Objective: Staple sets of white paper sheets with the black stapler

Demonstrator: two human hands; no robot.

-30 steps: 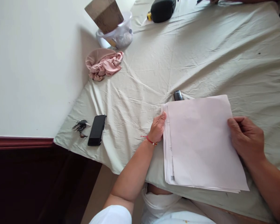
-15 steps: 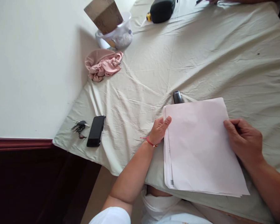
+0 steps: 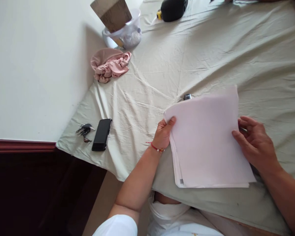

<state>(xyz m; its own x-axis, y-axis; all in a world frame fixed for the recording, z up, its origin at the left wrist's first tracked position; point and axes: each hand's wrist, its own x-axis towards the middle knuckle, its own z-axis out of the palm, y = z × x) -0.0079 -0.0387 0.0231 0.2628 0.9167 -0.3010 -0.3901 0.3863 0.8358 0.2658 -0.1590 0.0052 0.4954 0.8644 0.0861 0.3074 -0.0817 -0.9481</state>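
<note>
A stack of white paper sheets (image 3: 208, 141) is held up between both hands, over the table's near edge. My left hand (image 3: 164, 132) grips its left side, thumb on the front and the other fingers behind. At the right edge, my right hand (image 3: 257, 141) has its thumb on the front of the top sheet and its curled fingers at and behind the edge. The stack's lower left corner shows several layers and a small grey printed patch. Just past the top edge, a small black object (image 3: 187, 96) is mostly hidden by the paper.
Left on the cloth-covered table (image 3: 147, 108) lie a black phone (image 3: 102, 134) and keys (image 3: 84, 130). Farther back are a pink cloth (image 3: 110, 65), a clear plastic basket (image 3: 130, 36) holding cardboard (image 3: 113, 14), and a black case (image 3: 174, 9). Another person's arm shows at the top right.
The stack has risen and bent, its top edge moving away from me and covering more of the black object. My right hand's fingers have loosened and spread a little.
</note>
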